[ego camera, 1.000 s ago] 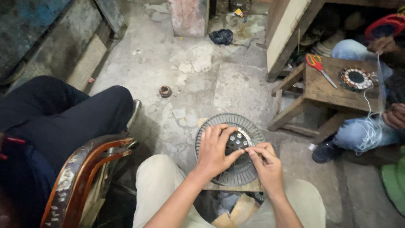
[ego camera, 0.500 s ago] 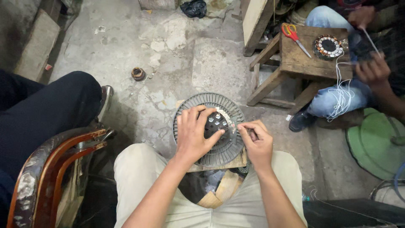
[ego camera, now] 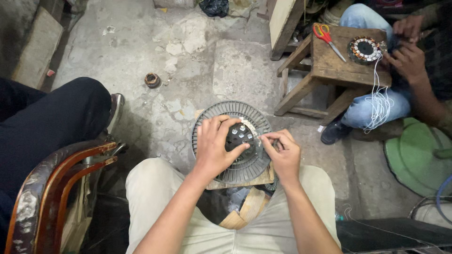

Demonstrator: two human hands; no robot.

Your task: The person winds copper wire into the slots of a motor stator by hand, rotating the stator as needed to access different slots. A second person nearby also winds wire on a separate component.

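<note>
A round grey ribbed motor housing (ego camera: 221,110) rests on a small wooden board (ego camera: 245,179) between my knees. My left hand (ego camera: 214,148) lies on top of it, fingers curled around the dark stator core (ego camera: 241,136) at its centre. Just to the right, my right hand (ego camera: 281,153) pinches something small at the core's edge; what it pinches is hidden by the fingers.
A wooden stool (ego camera: 346,59) at the upper right carries red-handled scissors (ego camera: 326,36) and a wound stator (ego camera: 363,49) with white thread, worked by another person's hands (ego camera: 408,51). A dark-trousered leg (ego camera: 56,117) and a wooden chair arm (ego camera: 56,183) are at left. A small coil (ego camera: 152,80) lies on the concrete floor.
The view has shifted, so the stool and the other person sit higher and nearer the right. My hands stay on the housing, the fingers slightly regripped on the core.
</note>
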